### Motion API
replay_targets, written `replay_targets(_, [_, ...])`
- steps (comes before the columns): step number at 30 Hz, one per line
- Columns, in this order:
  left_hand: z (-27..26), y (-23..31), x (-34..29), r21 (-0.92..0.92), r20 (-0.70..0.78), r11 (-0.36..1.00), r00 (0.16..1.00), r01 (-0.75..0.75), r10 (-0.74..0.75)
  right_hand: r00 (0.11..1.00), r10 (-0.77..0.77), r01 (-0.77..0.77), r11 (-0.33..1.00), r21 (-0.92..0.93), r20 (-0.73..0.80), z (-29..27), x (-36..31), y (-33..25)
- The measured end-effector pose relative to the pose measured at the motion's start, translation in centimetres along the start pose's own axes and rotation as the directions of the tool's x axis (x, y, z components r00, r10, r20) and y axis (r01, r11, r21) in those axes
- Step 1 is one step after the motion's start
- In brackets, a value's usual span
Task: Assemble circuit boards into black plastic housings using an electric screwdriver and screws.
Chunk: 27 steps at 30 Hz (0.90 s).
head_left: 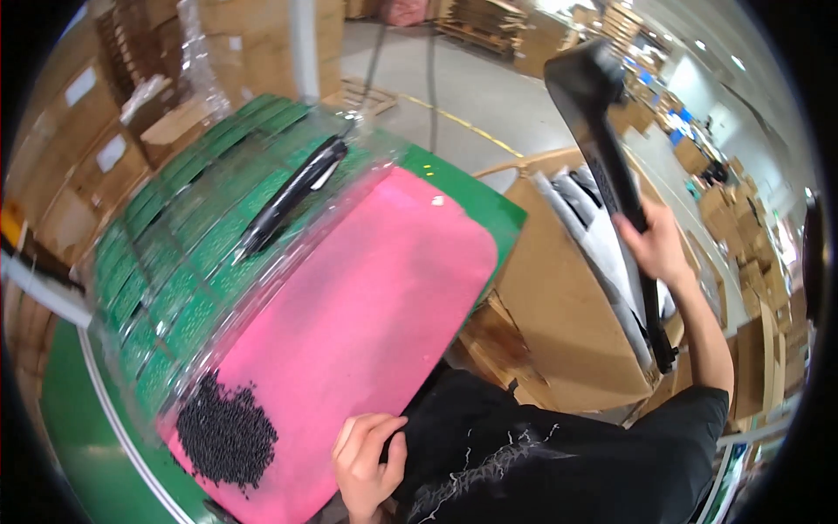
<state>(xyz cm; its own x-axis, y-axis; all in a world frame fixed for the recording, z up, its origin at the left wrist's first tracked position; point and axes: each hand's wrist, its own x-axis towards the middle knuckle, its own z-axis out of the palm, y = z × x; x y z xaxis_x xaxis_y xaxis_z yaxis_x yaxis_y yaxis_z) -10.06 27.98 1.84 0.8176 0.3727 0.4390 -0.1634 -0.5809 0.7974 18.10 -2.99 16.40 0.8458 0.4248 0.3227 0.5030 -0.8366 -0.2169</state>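
My right hand grips a long black plastic part by its slim shaft and holds it steeply tilted above an open cardboard box. The part's upper end is wide and rounded; its lower end narrows near the box rim. My left hand rests by the near edge of a pink mat, fingers loosely bent and thumb apart, with nothing visible in it. A heap of small black screws or pins lies on the mat's near left corner. A black electric screwdriver lies beyond the mat.
The screwdriver lies on a clear plastic divided tray over the green tabletop. White and grey wrapped pieces fill the box at right. Stacked cartons stand at left, and more cartons and pallets across the floor.
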Motion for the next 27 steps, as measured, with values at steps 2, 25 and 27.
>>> replay_targets(2, [-0.4,-0.6,-0.4,-0.016,-0.003,1.0,1.0,-0.007,0.007,0.927,-0.355,0.366,0.927,-0.085,0.119,2.7,0.5,-3.0])
replay_targets(25, [-5.9,-6.6,9.7,0.709,0.054,0.705,0.998,-0.013,-0.035,0.736,-0.674,0.635,0.652,-0.415,0.067,26.7,34.1,-32.1])
replay_targets(27, [-6.2,-6.3,9.5,0.71,0.0,0.703,1.0,0.02,-0.028,0.772,-0.627,0.603,0.668,-0.437,0.105,30.1,35.5,-31.0])
